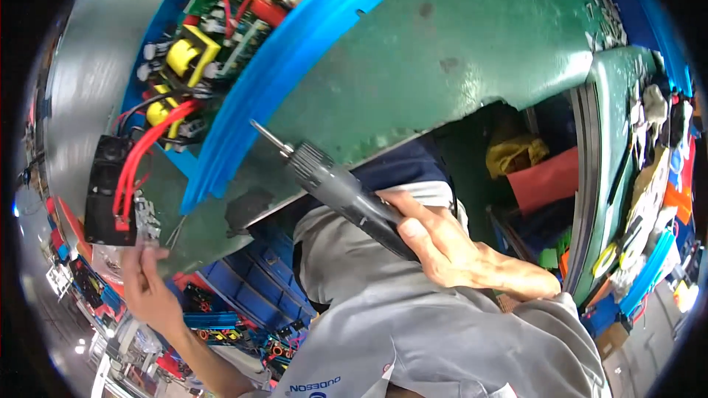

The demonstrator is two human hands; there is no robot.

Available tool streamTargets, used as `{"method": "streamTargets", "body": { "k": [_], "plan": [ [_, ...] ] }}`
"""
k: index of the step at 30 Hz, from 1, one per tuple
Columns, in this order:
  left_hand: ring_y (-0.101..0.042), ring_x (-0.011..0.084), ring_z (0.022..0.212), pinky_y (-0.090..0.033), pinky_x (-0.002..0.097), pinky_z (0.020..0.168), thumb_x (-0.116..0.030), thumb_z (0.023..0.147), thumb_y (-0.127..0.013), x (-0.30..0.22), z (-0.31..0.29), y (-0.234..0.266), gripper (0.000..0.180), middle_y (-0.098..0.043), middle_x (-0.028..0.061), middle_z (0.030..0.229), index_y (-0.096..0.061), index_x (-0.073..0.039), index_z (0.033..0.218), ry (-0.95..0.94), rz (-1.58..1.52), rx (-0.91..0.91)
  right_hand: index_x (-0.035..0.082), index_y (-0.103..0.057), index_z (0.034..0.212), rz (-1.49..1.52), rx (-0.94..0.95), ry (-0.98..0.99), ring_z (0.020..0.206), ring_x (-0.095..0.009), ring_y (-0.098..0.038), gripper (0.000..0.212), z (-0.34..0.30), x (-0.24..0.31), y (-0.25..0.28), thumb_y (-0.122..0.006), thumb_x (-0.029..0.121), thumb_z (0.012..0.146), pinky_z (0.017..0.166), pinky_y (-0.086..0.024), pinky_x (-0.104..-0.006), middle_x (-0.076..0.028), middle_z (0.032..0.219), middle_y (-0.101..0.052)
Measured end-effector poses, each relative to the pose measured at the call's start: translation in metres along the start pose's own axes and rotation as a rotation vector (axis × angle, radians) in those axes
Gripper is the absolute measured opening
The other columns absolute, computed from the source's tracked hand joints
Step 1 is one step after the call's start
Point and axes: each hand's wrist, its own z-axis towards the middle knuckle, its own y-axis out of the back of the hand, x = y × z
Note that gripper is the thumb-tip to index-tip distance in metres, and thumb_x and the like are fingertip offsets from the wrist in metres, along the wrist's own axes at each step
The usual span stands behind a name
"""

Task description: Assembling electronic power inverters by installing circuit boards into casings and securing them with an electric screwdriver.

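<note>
My right hand (442, 243) is wrapped round a dark grey electric screwdriver (339, 191). Its metal bit points up and left, just off the lower end of a blue metal housing (287, 51). Green circuit boards with yellow-and-black transformers (190, 55) fill the housing. Thick red wires (151, 144) run from the boards to a black end panel (110, 191) hanging out at the left. My left hand (151, 295) is just below that panel, beside some small metal parts (146, 215). Its fingers are apart, and I see nothing held in them.
The housing rests on a green worktop (420, 51) with a worn, cut-out front edge. Blue crates (254, 273) with more boards stand below on the left. A yellow bag (515, 153) and red sheet (546, 180) lie under the right side. Loose parts crowd the far-right bench (634, 214).
</note>
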Motion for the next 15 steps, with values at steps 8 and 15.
{"method": "streamTargets", "body": {
  "k": [8,15],
  "plan": [
    [-0.072,0.019,0.088,-0.056,0.0301,0.085,0.004,0.097,-0.062,-0.121,0.023,-0.061,0.017,-0.073,0.0131,0.1,-0.066,0.006,0.114,-0.427,-0.183,-0.034,-0.002,-0.043,0.144,0.03,-0.074,0.1,0.048,-0.021,-0.052,0.054,0.005,-0.004,-0.005,-0.032,0.038,0.11,0.054,-0.04,-0.0359,-0.007,0.058,-0.049],
    [-0.068,0.0234,0.097,-0.053,0.0337,0.087,0.002,0.092,-0.067,-0.162,0.055,-0.087,0.011,-0.07,0.0109,0.107,-0.071,0.001,0.103,-0.682,0.162,-0.002,-0.002,-0.045,0.141,0.023,-0.092,0.151,0.055,-0.023,-0.058,0.049,0.01,-0.007,-0.004,-0.035,0.035,0.11,0.056,-0.043,-0.0363,-0.01,0.063,-0.053]
  ]
}}
